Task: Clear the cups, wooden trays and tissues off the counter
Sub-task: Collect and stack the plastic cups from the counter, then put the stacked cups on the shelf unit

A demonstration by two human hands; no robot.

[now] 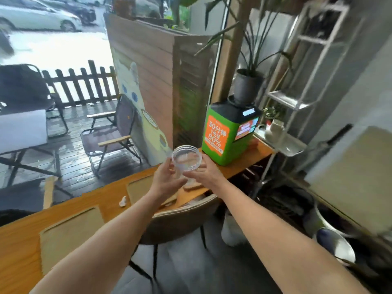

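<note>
A clear plastic cup (186,158) is held up above the orange wooden counter (19,240), its open mouth facing me. My left hand (166,180) grips its left side and my right hand (204,174) grips its right side and base. Under my hands a small wooden tray (194,187) lies on the counter, partly hidden. A crumpled white tissue (122,201) lies on the counter to the left of my left forearm.
Two brown placemats (70,236) (139,188) lie on the counter. A green and orange machine (227,132) stands at the counter's far right end with a potted plant (247,85) on it. A round-backed chair (180,223) sits below my arms. A white metal shelf (297,102) stands to the right.
</note>
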